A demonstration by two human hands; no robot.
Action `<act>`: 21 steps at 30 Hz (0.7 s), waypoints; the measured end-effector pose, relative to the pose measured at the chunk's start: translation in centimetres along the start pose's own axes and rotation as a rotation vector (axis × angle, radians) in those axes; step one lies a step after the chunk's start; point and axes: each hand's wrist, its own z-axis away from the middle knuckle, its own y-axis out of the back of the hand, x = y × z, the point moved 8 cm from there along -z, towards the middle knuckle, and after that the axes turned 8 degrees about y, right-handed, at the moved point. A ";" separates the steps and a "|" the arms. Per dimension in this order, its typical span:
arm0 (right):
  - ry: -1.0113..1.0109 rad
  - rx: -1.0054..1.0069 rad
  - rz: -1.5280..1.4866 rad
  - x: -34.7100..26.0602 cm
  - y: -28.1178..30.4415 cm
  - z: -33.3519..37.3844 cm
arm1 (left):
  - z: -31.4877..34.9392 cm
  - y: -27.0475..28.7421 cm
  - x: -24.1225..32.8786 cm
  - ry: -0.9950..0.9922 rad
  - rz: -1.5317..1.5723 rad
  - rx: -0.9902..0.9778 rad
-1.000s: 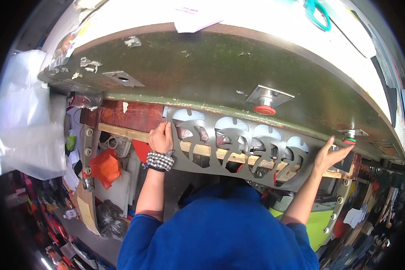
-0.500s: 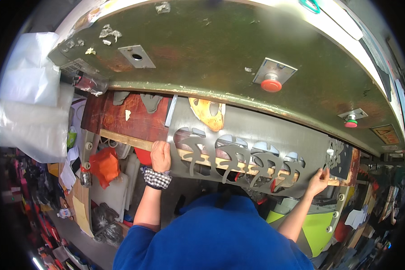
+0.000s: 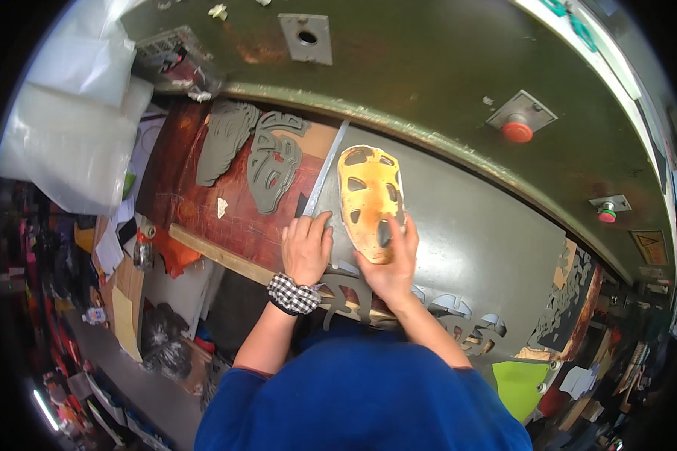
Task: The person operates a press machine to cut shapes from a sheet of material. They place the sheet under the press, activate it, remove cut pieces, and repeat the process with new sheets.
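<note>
A yellow, sole-shaped cutting die (image 3: pixel 365 192) with several holes stands on a smooth grey sheet (image 3: pixel 474 225). My right hand (image 3: pixel 393 272) grips its near end, thumb on the left side and fingers on the right. My left hand (image 3: pixel 305 252) lies with fingers stretched out at the sheet's left edge, by a pale strip (image 3: pixel 328 171). Cut-outs line the sheet's near edge, partly hidden by my right forearm. To the left, stacked grey cut pieces (image 3: pixel 227 143) and a grey piece with holes (image 3: pixel 274 169) rest on the worn red-brown board (image 3: pixel 180 192).
The green beam of a press (image 3: pixel 421 83) spans the far side, carrying a red push button (image 3: pixel 517 129) and a smaller red-and-green one (image 3: pixel 606 213). Grey scraps (image 3: pixel 568 297) lie at the right end. Clear plastic sheeting (image 3: pixel 71 146) hangs at the left.
My right hand has moved from the sheet's right edge to the die, which now shows whole, nearer me. My left hand has let go of the near edge. More grey pieces show at left.
</note>
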 end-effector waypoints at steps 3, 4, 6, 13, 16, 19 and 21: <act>-0.416 -0.005 -0.375 2.7 2.0 1.3 | 0.6 1.0 -0.2 0.038 0.081 -0.061; -0.399 0.031 -0.579 2.4 2.7 1.3 | 0.3 0.9 0.1 0.056 0.140 -0.096; -0.464 0.069 -0.800 2.5 3.3 1.9 | -0.7 0.7 0.6 0.137 0.350 -0.114; -0.558 0.138 -1.062 3.5 3.6 3.2 | -3.0 0.6 4.2 -0.029 0.473 -0.029; -0.592 0.160 -1.164 4.1 3.8 2.9 | -3.4 -0.3 1.9 0.195 0.614 -0.237; -0.577 0.156 -1.152 4.2 3.8 2.8 | -3.7 -0.5 1.5 0.289 0.771 -0.262; -0.561 0.154 -1.116 4.1 3.7 2.7 | -3.9 -0.6 2.1 0.257 0.694 -0.188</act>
